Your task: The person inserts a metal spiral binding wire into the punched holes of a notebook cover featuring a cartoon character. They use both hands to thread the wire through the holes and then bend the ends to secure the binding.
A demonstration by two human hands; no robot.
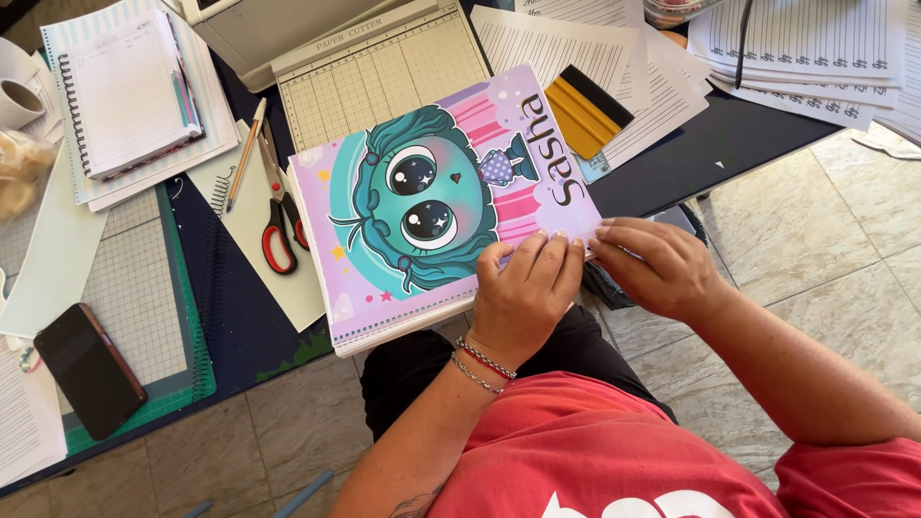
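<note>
A thick stack of white pages topped by a glossy lilac printed cover [422, 192] lies flat at the near edge of a dark table, turned at a slant so its long edges run diagonally. The cover shows a big teal cartoon face with very large dark shining eyes and teal hair inside a turquoise round shape, with pink stripes, small stars and dark lettering along one side. The near long edge of the stack carries a row of small punched holes and overhangs the table edge a little. The cover's near right corner lies under fingertips and is partly hidden.
</note>
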